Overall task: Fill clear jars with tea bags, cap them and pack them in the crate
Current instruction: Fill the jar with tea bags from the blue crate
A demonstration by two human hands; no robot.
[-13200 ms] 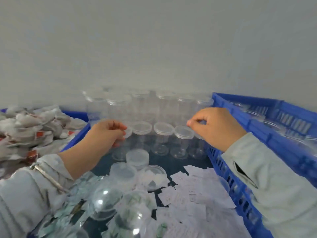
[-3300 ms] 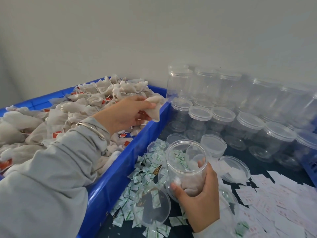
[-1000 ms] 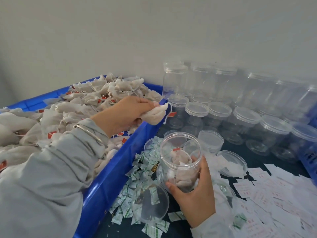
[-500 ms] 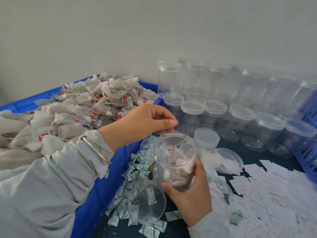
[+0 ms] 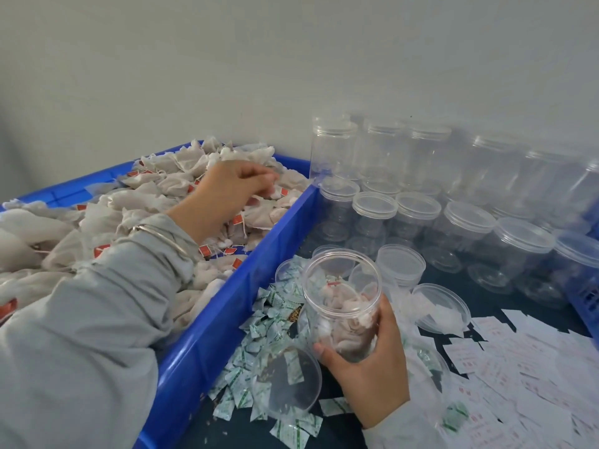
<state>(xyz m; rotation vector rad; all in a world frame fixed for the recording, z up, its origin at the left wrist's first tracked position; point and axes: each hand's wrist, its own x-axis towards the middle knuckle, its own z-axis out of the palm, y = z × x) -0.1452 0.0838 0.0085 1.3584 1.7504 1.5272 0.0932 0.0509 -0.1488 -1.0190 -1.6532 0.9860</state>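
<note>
My right hand (image 5: 372,367) grips an uncapped clear jar (image 5: 340,296), tilted toward the left, with a few tea bags inside. My left hand (image 5: 233,186) reaches over the heap of white tea bags (image 5: 129,209) in the blue tray (image 5: 227,319), fingertips pinched at a bag with a red tag near the tray's far right corner. Whether the bag is lifted I cannot tell. Rows of capped, empty clear jars (image 5: 418,209) stand against the wall. A blue crate (image 5: 583,286) shows only at the right edge.
Small green-and-white sachets (image 5: 265,338) lie scattered beside the tray. Loose clear lids (image 5: 291,384) and an open lid (image 5: 440,306) lie on the dark table. White paper labels (image 5: 518,367) cover the table at the right. A plain wall is close behind.
Half a second ago my left hand was at the jar's mouth; it has moved back over the tray and now pinches at the tea bag heap. The jar holds more bags than before.
</note>
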